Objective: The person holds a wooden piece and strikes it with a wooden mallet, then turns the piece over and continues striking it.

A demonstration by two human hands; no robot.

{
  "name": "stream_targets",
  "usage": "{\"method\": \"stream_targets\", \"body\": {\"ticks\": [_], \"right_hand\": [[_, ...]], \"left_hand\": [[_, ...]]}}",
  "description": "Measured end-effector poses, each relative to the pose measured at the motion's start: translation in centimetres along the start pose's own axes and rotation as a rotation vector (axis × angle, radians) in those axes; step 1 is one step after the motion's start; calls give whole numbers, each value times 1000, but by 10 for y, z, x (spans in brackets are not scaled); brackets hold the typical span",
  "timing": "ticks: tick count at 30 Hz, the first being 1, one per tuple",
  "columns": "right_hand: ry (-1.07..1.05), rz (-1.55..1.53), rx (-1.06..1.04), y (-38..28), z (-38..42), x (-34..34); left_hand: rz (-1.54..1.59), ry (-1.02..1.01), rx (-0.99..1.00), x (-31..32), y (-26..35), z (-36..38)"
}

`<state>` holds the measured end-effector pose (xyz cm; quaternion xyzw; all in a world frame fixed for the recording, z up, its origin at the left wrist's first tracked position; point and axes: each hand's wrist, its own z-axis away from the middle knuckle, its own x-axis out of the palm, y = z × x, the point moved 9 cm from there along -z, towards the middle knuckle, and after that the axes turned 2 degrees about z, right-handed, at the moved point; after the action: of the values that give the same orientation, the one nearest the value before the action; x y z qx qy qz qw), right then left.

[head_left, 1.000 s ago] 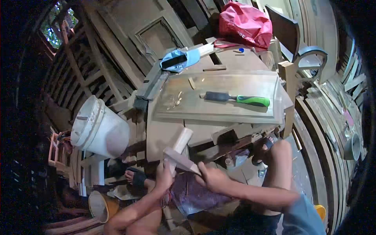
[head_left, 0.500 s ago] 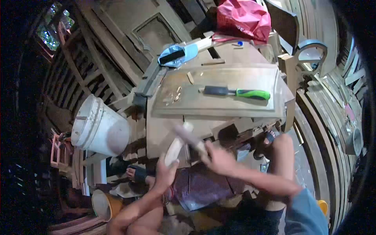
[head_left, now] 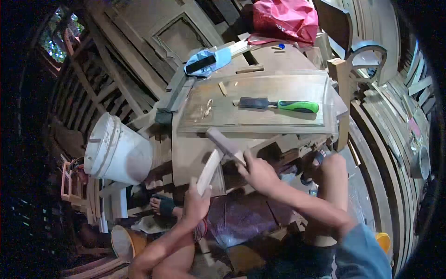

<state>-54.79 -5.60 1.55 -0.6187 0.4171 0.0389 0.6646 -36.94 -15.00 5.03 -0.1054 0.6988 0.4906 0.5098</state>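
Note:
My left hand [head_left: 196, 204] is closed around the lower end of a pale wooden stick [head_left: 210, 171], which slants up and away over the worktop. In my right hand [head_left: 261, 176] is a flat, grey-brown file [head_left: 224, 144] with a pale handle end. The file crosses the upper end of the stick, seemingly touching it. Beyond both hands, a wide chisel [head_left: 278, 105] with a green and black handle lies on a framed wooden panel [head_left: 260, 122]. Wood chips [head_left: 206, 109] and a small sliver [head_left: 222, 89] lie on the panel too.
A white bucket [head_left: 118, 149] stands left of the worktop [head_left: 186, 158]. At the back are a blue cloth-like item with a black block [head_left: 202, 65] and a pink bag [head_left: 290, 23]. A yellow container [head_left: 127, 242] sits low left. Stacked boards [head_left: 385, 153] line the right.
The file has swung slightly and now shows sharply across the stick's tip, where it was blurred by motion before. The left hand keeps its hold on the stick. The view has shifted slightly.

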Motion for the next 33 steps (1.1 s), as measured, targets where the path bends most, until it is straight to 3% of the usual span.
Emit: {"method": "stream_targets", "body": {"ticks": [2, 4, 5, 6, 8, 10, 12, 14, 16, 18, 20, 21, 22, 24, 25, 26, 29, 30, 32, 33], "right_hand": [[-61, -49, 18, -8, 10, 2], [-283, -4, -191, -45, 49, 15], [-378, -14, -247, -41, 55, 32], [-386, -29, -245, -35, 47, 35], [-144, -81, 39, -6, 14, 4], [-138, -2, 62, -5, 16, 0], [-244, -1, -125, -9, 42, 44], [-378, -4, -163, -36, 54, 38], [-164, -83, -27, -13, 24, 21], [4, -13, -12, -4, 1, 2], [-87, -115, -52, -15, 26, 21], [-272, 6, -153, -29, 42, 44], [-317, -52, -293, -49, 64, 42], [-150, 9, -257, -32, 37, 31], [-148, -79, -49, -13, 17, 27], [-13, -18, -21, -5, 0, 10], [-20, -4, -124, -18, 27, 25], [-193, -3, -276, -32, 44, 41], [-127, 87, -339, -23, 44, 48], [-126, -10, -117, -11, 27, 34]], "left_hand": [[-30, -6, -42, -2, 3, -1], [13, 68, 98, -6, 9, 0], [67, 93, 326, -5, 18, 0], [57, 86, 314, -2, 7, 0], [-17, 5, -4, 0, -8, 0], [41, 39, 57, -3, 1, 3], [9, 32, 36, -1, -9, -1], [-113, -10, 119, 6, -11, -4], [6, 26, -100, -1, -12, -2], [-30, -2, -54, -4, 5, 2], [-131, 115, 34, -8, 4, 2], [10, 66, 92, -4, 0, -3], [8, 72, 94, -4, -1, -7], [194, 43, 195, -3, 4, -3], [-73, 47, -6, -2, -5, -2], [-73, 42, -7, -2, -6, 0], [53, 10, -66, -1, -10, -10], [96, 32, 8, 0, -8, -14], [162, 38, 119, 3, -12, -8], [45, 56, -51, -1, -13, -5]]}}
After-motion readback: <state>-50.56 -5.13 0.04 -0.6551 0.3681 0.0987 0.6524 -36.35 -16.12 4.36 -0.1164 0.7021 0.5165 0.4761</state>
